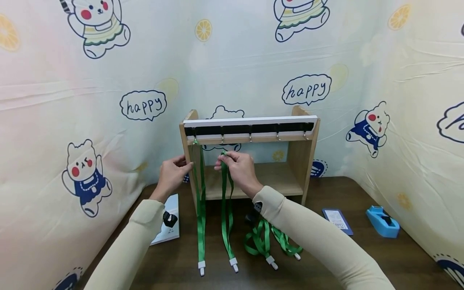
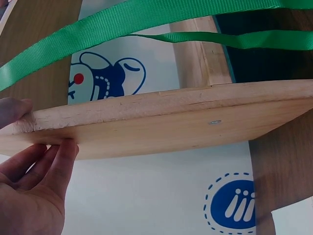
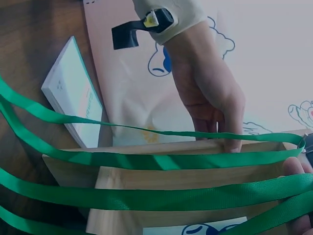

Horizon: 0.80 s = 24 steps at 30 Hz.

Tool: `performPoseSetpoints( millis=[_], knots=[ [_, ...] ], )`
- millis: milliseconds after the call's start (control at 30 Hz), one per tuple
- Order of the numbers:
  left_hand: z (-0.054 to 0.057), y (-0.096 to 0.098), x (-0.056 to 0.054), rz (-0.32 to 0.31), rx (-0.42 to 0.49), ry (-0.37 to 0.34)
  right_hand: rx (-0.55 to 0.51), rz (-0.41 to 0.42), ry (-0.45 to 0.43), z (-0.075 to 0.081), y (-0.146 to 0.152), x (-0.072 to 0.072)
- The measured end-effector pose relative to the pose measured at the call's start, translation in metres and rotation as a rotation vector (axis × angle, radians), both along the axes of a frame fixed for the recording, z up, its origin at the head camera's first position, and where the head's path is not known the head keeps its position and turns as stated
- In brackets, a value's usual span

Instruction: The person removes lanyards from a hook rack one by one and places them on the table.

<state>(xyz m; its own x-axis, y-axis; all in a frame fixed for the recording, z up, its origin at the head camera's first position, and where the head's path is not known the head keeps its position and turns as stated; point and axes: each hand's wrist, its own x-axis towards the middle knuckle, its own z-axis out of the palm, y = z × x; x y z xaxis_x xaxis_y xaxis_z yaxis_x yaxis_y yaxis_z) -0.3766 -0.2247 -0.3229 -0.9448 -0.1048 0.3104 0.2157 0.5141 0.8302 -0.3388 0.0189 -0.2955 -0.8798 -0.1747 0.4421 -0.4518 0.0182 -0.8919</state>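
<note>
My left hand [image 1: 171,177] grips the left side panel [image 2: 146,134] of a wooden rack [image 1: 306,161], thumb on the front edge and fingers against the outer face. A green lanyard [image 1: 201,229] hangs from the leftmost hook [image 1: 194,132], its white clip [image 1: 201,268] at the bottom. Beside it, my right hand [image 1: 242,171] pinches the top of a second green lanyard [image 1: 225,229], below the second hook [image 1: 222,135]. That strap's white clip [image 1: 234,264] dangles low. Two more green lanyards [image 1: 260,243] lie loosely looped on the table, partly behind the right forearm.
Several metal hooks line the rack's black strip [image 1: 235,129]. Right of the rack lie a blue-edged card [image 1: 337,220] and a light-blue plastic device [image 1: 383,222] on the dark wooden table [image 1: 174,266]. A white booklet or box [image 1: 173,231] sits left, partly behind the left arm.
</note>
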Motion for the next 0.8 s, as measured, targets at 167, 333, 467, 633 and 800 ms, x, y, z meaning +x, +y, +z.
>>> performPoseSetpoints(
  millis=[167, 333, 467, 633, 800],
  knots=[
    [-0.001, 0.000, 0.001, 0.002, 0.007, -0.004, 0.006, 0.025, -0.032, -0.010, 0.004, 0.006],
    [0.000, 0.001, 0.000, -0.004, 0.007, 0.001, 0.020, 0.036, -0.081, -0.022, 0.008, 0.016],
    [0.000, 0.000, -0.001, -0.005, -0.002, 0.008, -0.019, 0.078, -0.119, -0.034, 0.014, 0.026],
    [0.000, 0.000, -0.001, -0.005, -0.006, 0.010, -0.047, 0.120, -0.154, -0.048, 0.020, 0.038],
    [0.001, 0.001, 0.001, 0.001, -0.004, 0.004, -0.051, 0.154, -0.174, -0.058, 0.023, 0.048]
  ],
)
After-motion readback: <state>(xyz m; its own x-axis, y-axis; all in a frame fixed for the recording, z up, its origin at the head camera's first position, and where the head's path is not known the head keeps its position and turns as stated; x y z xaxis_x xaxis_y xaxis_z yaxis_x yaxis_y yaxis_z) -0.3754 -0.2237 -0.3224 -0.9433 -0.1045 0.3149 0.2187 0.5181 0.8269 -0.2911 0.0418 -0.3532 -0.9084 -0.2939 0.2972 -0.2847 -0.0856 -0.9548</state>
